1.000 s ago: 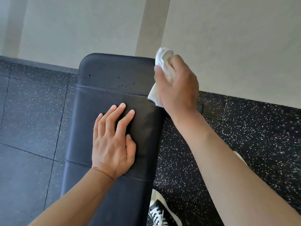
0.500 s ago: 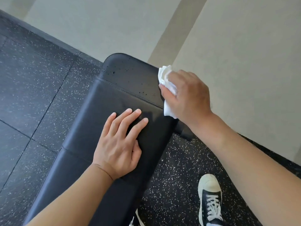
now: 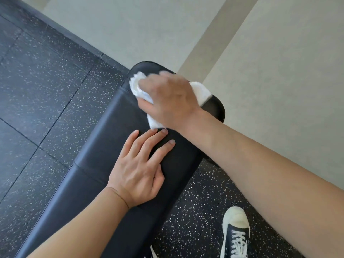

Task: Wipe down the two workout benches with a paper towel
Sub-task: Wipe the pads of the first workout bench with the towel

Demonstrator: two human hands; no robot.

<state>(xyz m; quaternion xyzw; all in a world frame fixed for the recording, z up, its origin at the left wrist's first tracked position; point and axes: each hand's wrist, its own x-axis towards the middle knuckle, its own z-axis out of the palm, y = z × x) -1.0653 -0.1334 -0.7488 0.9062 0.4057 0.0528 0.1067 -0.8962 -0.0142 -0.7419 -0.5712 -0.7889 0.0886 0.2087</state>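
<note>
The right hand [image 3: 167, 101], gripping the paper towel [image 3: 138, 86], is now sweeping across the bench [image 3: 104, 146] end from its edge while the flat left hand [image 3: 137, 170] is bracing.

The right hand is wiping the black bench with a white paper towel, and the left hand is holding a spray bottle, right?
Not quite. The head view shows the left hand holds nothing; it rests flat on the black bench. The right hand does wipe with the white paper towel.
</note>
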